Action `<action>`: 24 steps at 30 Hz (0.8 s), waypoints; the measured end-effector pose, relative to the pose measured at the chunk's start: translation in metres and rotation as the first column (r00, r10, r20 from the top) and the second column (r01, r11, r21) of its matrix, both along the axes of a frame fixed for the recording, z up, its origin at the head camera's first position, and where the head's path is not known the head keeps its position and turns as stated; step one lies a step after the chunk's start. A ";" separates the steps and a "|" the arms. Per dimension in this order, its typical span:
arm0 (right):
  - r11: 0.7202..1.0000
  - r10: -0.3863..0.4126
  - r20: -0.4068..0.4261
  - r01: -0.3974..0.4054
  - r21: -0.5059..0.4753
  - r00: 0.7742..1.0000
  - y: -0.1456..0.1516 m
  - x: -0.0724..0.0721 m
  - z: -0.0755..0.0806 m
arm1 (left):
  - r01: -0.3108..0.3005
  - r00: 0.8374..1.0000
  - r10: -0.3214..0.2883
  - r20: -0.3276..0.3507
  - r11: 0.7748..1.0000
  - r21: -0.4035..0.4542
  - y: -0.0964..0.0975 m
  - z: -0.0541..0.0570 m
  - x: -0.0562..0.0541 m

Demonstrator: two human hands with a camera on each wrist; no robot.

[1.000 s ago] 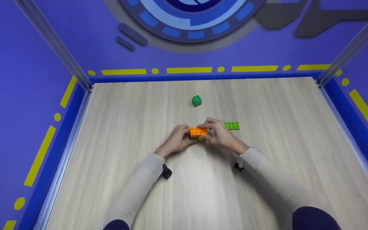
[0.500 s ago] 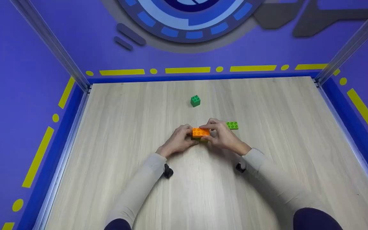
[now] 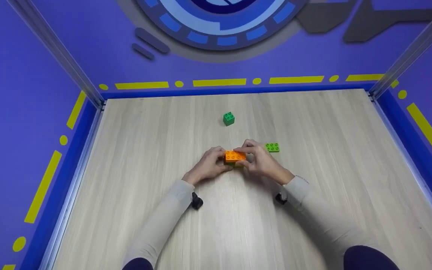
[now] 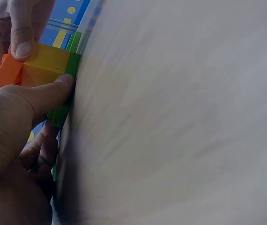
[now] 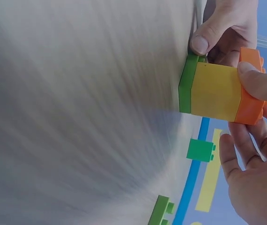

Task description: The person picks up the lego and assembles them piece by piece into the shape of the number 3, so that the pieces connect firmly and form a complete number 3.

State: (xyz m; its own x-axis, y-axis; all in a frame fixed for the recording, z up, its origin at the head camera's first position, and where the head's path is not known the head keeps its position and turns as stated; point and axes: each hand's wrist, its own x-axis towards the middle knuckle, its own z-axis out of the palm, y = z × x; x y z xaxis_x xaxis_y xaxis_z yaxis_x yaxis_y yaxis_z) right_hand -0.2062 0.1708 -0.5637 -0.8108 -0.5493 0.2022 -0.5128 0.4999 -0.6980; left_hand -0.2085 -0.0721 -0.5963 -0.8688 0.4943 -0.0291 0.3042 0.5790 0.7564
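Note:
A small stack stands at mid-table between both hands: an orange brick (image 3: 234, 155) on top, a yellow brick (image 5: 215, 91) under it, and a flat green brick (image 5: 185, 86) at the bottom. My left hand (image 3: 207, 164) grips the low part of the stack from the left, its thumb on the green brick's edge in the right wrist view. From the right, my right hand (image 3: 261, 160) pinches the orange brick between thumb and fingers. In the left wrist view the right thumb (image 4: 23, 49) lies where orange meets yellow.
Farther back on the wooden table (image 3: 156, 127) sits a small dark green brick (image 3: 228, 118). A flat light green brick (image 3: 272, 147) lies just beyond the right hand, partly covered by it. Blue-purple walls (image 3: 238, 67) enclose the table's back and sides.
Both hands and the stack have shifted slightly to the right, covering a bit more of the light green brick. Their holds look the same, and the view has moved a little.

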 end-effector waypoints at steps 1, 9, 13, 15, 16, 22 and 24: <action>1.000 -0.002 0.005 0.002 0.003 1.000 -0.001 0.000 0.000 | 0.000 1.000 0.000 0.003 1.000 0.002 -0.001 0.000 0.000; 0.999 -0.014 0.089 0.018 -0.048 0.996 -0.003 -0.002 -0.001 | 0.001 1.000 -0.001 0.014 1.000 0.004 -0.005 0.000 -0.003; 0.992 -0.008 0.130 0.024 -0.121 0.991 -0.002 -0.004 -0.005 | 0.007 1.000 -0.007 -0.004 1.000 0.000 -0.004 0.001 -0.004; 0.986 -0.010 0.175 0.038 -0.160 0.985 0.000 -0.004 -0.009 | 0.006 1.000 -0.006 -0.008 1.000 0.000 -0.004 0.002 -0.004; 0.983 -0.012 0.205 0.049 -0.176 0.979 0.001 -0.003 -0.011 | 0.004 1.000 -0.004 -0.006 1.000 -0.001 -0.003 0.002 -0.004; 0.953 -0.034 0.369 0.141 -0.267 0.929 0.009 0.004 -0.025 | 0.004 1.000 -0.004 0.009 1.000 0.003 -0.001 0.000 -0.001; 0.941 -0.028 0.392 0.157 -0.300 0.920 0.011 0.006 -0.027 | 0.001 1.000 -0.001 0.004 1.000 0.003 -0.001 -0.001 -0.001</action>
State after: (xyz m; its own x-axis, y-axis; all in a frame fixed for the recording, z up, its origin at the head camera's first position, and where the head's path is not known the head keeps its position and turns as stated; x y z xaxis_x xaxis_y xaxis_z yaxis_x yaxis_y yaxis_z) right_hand -0.1999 0.1819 -0.5912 -0.9046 -0.4257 0.0228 -0.1416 0.2495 -0.9580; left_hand -0.2093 -0.0727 -0.5972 -0.8680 0.4955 -0.0309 0.3020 0.5765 0.7592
